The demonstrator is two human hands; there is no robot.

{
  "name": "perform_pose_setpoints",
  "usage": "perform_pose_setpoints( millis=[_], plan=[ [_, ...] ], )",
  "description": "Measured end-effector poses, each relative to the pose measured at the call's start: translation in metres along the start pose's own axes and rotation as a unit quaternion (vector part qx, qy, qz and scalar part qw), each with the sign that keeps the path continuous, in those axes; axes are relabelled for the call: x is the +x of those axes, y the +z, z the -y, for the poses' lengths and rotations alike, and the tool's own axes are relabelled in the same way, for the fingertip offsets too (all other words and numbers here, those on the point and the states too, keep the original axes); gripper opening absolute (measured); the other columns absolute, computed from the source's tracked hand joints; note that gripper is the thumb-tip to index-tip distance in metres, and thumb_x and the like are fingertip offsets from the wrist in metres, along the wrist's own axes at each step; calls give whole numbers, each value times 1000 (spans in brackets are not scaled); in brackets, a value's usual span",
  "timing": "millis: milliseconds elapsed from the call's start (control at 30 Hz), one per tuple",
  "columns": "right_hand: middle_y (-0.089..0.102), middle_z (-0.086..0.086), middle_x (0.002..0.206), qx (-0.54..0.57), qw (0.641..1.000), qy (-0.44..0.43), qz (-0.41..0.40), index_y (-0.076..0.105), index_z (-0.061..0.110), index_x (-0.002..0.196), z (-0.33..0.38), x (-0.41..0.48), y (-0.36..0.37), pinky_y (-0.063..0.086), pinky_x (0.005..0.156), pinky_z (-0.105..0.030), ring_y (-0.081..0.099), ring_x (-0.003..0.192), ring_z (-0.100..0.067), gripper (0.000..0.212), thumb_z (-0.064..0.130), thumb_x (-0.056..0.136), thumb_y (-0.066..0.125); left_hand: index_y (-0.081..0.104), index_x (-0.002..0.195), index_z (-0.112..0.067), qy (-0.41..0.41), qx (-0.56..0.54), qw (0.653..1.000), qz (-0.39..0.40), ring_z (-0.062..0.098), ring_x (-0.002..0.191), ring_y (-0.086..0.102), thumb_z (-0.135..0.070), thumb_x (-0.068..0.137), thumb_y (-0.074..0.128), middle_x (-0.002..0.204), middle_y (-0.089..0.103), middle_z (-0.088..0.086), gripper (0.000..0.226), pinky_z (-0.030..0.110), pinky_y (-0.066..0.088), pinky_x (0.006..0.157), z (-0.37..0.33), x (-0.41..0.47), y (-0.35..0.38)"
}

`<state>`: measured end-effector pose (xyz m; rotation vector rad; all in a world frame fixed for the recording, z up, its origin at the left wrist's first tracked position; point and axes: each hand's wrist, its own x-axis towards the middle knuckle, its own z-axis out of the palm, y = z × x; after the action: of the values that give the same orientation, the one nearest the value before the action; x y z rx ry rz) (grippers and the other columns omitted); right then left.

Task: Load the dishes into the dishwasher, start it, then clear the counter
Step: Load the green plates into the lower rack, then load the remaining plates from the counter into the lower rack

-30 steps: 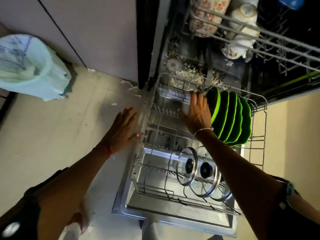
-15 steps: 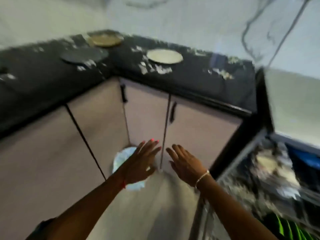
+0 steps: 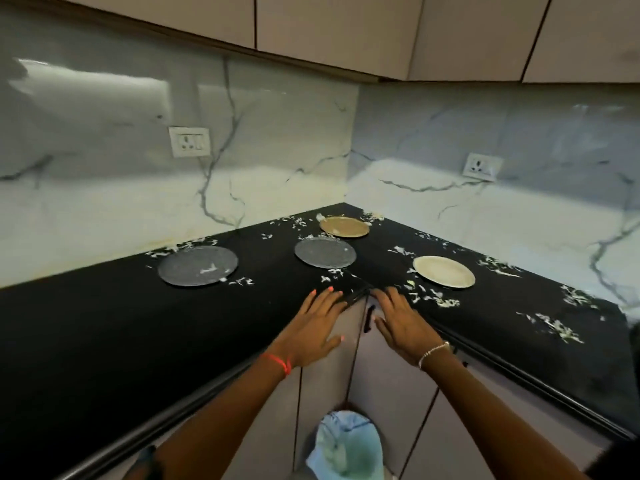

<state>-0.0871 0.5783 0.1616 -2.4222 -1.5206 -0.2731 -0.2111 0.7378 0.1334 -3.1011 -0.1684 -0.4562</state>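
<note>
Plates (four) on black counter

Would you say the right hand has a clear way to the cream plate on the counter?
Probably yes: the right hand is open and empty by the counter, and only scattered white scraps lie between it and the cream plate.

My left hand and right hand were stretched out side by side, fingers straight and holding nothing, at the inner corner of the black counter. Four plates lay on it, well apart: a left grey plate, a middle grey plate, a golden-brown plate nearest the wall corner and a cream plate on the right, with pale scraps scattered around them. Below my arms stood a bin lined with a blue bag
</note>
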Motion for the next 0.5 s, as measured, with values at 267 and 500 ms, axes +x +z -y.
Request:
perform_pose_setpoints(
  millis=[267,500],
  plan=[
    [36,-8,126,122,991,45,28,33,9,135,-14,31,4,41,96,-29,47,111,-21,42,27,97,41,21,146,-15,-91,-29,994,48,17,144,-4,-49,93,33,155,11,2,64,29,-12,110,64,-23,13],
    [42,-10,122,141,980,107,96,40,8,128,-82,77,43,37,83,-21,44,96,-13,34,23,97,41,20,146,-14,-183,-88,972,117,19,144,-3,-39,96,40,155,9,2,60,35,-2,115,101,13,61]
  ],
)
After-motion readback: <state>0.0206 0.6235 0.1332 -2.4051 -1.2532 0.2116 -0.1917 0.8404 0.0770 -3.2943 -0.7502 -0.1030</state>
